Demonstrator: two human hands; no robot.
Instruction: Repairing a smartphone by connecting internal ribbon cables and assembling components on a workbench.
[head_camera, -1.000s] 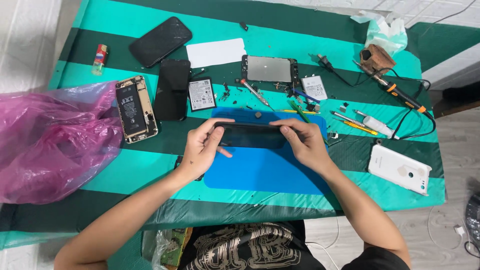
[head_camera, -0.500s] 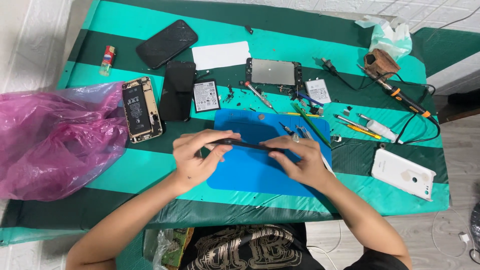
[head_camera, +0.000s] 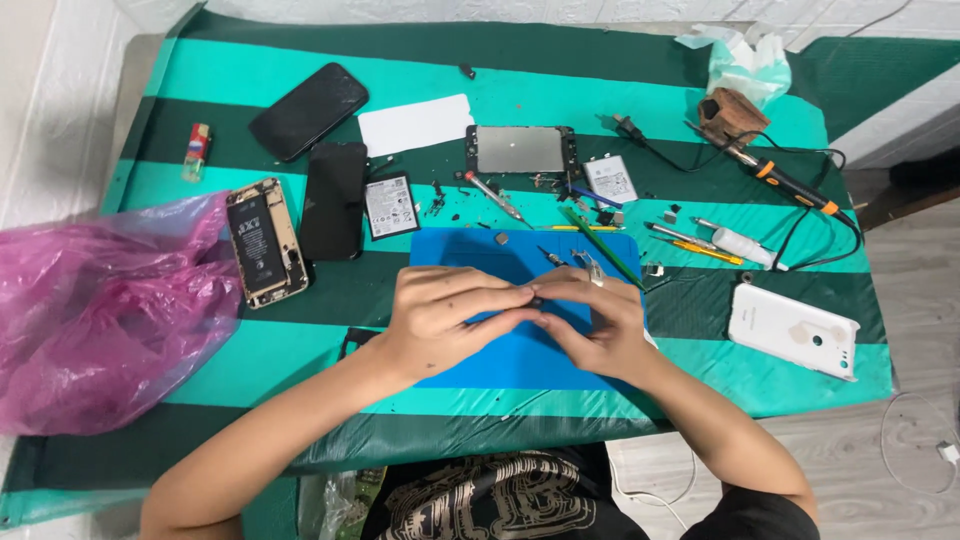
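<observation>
Both my hands meet over the blue work mat (head_camera: 470, 250) in the middle of the table. My left hand (head_camera: 445, 315) and my right hand (head_camera: 600, 325) pinch a thin dark object (head_camera: 537, 300) between their fingertips. Only a small dark bit of it shows between the fingers. The rest is hidden by my hands, so I cannot tell its full shape. A ring sits on a finger of my right hand.
A pink plastic bag (head_camera: 90, 310) lies at the left. An opened phone with its battery showing (head_camera: 262, 240), a black panel (head_camera: 335, 200), a black phone (head_camera: 308, 110) and a loose battery (head_camera: 388, 205) lie left of the mat. A white phone back (head_camera: 792, 330), soldering iron (head_camera: 785, 185) and small tools lie at the right.
My hands have drawn together and moved a little nearer to me. The long dark slab that spanned between them is now almost wholly covered by my fingers.
</observation>
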